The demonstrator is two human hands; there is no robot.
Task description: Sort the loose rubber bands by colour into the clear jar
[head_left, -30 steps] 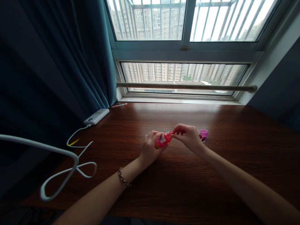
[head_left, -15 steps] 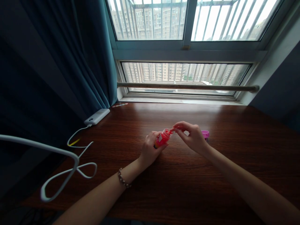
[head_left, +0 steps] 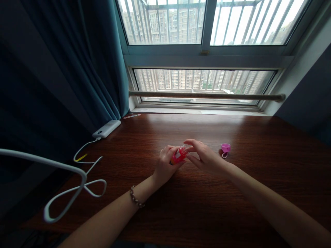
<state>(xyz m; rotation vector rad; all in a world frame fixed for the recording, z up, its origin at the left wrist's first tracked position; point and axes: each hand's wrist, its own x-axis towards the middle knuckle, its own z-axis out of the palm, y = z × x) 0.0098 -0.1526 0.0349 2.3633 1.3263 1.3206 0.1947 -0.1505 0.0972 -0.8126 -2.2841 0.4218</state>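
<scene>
My left hand (head_left: 165,164) is wrapped around a small red bottle (head_left: 177,156), tilted with its neck toward the right, above a dark wooden table (head_left: 196,203). My right hand (head_left: 203,156) pinches at the bottle's neck with thumb and fingers; what sits between the fingertips is too small to make out. A pink cap (head_left: 225,147) with a small loop lies on the table just right of my right hand.
A white power bank (head_left: 107,128) lies at the table's far left by the teal curtain (head_left: 77,62), its white cable (head_left: 88,156) trailing toward me. A looped white cord (head_left: 77,187) hangs at the left edge. A window with a rail (head_left: 204,95) runs behind the table.
My right hand has dropped and moved left, closing in against the bottle's neck. This uncovers the pink cap on the table. The left hand and bottle stay nearly in place.
</scene>
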